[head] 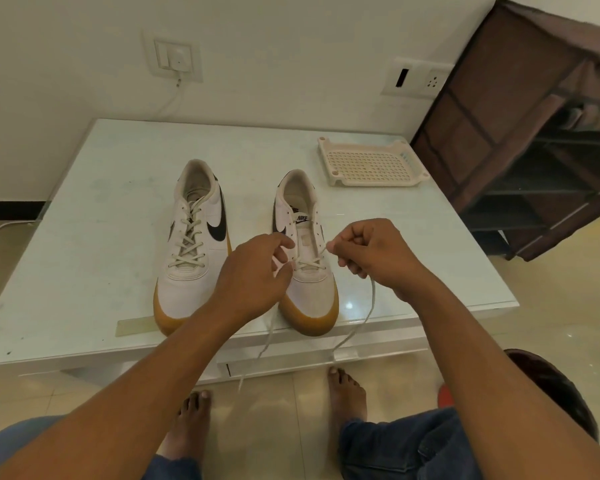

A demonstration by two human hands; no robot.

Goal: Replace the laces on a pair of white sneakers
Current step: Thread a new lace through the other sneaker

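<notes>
Lace (373,296) pinched by left hand (253,275) and right hand (371,252) over half-laced sneaker (309,292), ends hung past table (84,271) front edge, toes at that edge, plastic tray (371,166) well apart.

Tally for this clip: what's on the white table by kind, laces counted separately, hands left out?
White sneakers with black swoosh and tan gum sole: 2
Off-white flat shoelaces: 2
Cream perforated plastic tray: 1
Pale flat tape-like strip: 1
Total: 6
</notes>
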